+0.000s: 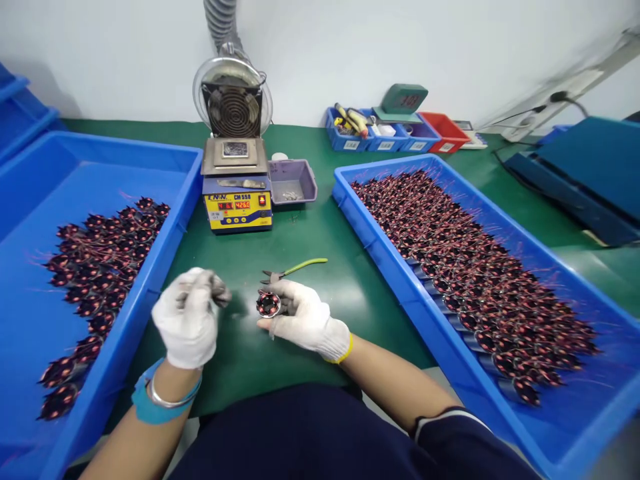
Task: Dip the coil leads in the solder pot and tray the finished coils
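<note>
My right hand [303,320], in a white glove, is closed around a small round coil part [268,304] with red copper windings, held just above the green mat. My left hand [189,315], also gloved, is curled shut to the left of it; the fingertips are blurred and what they pinch cannot be made out. Green-handled cutters [295,268] lie on the mat just beyond my right hand.
A blue tray [165,220] on the left holds several rows of coils; a larger blue tray [380,247] on the right is packed with them. A yellow solder pot [237,193] with a fan, a grey dish [293,181], and small bins [395,133] stand behind.
</note>
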Demonstrator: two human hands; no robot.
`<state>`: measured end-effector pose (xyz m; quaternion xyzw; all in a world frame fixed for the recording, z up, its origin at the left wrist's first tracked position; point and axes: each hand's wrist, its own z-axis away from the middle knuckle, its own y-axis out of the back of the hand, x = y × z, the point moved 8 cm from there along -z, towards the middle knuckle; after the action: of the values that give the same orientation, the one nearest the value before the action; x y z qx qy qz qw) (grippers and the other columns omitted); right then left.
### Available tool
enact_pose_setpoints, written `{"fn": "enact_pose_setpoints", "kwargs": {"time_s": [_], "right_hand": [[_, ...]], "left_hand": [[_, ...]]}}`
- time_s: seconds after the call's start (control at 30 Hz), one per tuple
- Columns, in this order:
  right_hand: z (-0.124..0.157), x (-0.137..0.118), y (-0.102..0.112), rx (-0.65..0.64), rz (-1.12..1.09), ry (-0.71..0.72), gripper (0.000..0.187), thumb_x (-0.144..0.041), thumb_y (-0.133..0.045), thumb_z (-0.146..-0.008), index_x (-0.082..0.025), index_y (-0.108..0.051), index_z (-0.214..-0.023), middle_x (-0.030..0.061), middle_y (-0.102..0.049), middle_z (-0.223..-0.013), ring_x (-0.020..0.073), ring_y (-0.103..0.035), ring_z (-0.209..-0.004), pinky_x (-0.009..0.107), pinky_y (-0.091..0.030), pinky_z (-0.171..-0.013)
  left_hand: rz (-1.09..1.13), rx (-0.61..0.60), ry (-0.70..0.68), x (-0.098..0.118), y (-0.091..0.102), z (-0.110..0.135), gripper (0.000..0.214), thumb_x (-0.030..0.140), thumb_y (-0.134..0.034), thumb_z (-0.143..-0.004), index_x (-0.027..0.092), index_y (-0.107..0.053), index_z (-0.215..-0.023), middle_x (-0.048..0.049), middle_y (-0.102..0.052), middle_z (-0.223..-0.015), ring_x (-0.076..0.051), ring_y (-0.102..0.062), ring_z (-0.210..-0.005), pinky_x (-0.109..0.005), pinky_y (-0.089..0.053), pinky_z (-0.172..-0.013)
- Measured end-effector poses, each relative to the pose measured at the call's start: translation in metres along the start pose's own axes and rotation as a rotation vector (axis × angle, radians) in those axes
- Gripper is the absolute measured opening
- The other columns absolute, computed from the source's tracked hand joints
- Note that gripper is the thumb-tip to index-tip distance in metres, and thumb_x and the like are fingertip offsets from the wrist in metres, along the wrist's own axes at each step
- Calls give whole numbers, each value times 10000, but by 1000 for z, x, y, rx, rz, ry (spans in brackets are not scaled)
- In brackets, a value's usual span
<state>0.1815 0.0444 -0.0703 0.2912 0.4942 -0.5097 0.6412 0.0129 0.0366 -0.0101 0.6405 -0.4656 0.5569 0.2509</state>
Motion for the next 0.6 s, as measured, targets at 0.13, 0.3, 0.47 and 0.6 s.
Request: {"fn": "enact_pose_setpoints", "kwargs": {"time_s": [0.13, 0.3, 0.47, 0.6], "right_hand": [[-2, -3, 0, 18, -17, 20, 539, -229, -786, -503, -189, -614, -1012, 40, -669, -964, 195, -659, -858, 325, -544, -792], [-9, -22, 1, 33, 109, 147, 516, -267, -757, -577, -197, -614, -1069, 54, -658, -1014, 196, -651, -885, 320, -550, -778], [-44, -93, 22, 150, 471, 387, 540, -225, -700, -658, -171, -587, -1183, 56, -644, -1070, 193, -626, -944, 325, -515, -846], [-65, -156, 14, 145, 701, 584, 535, -215, -677, -687, -179, -579, -1211, 40, -635, -1115, 206, -600, -1018, 346, -465, -923]], "left_hand": [[45, 93, 1, -5, 13, -6, 286, 384, -556, -824, 159, -555, -648, 12, -557, -576, -120, -551, -498, -244, -430, -462], [-35, -158, 148, -37, -3, 1, 392, 482, -648, -718, 149, -625, -925, -53, -659, -825, -172, -628, -674, -265, -486, -571], [-139, -260, 208, -47, -15, 11, 434, 502, -569, -784, 145, -594, -1029, -92, -649, -966, -176, -622, -751, -288, -492, -662], [-63, -236, 284, -48, -15, 4, 448, 459, -622, -761, 150, -571, -1080, -90, -646, -968, -157, -608, -725, -283, -488, -655]]}}
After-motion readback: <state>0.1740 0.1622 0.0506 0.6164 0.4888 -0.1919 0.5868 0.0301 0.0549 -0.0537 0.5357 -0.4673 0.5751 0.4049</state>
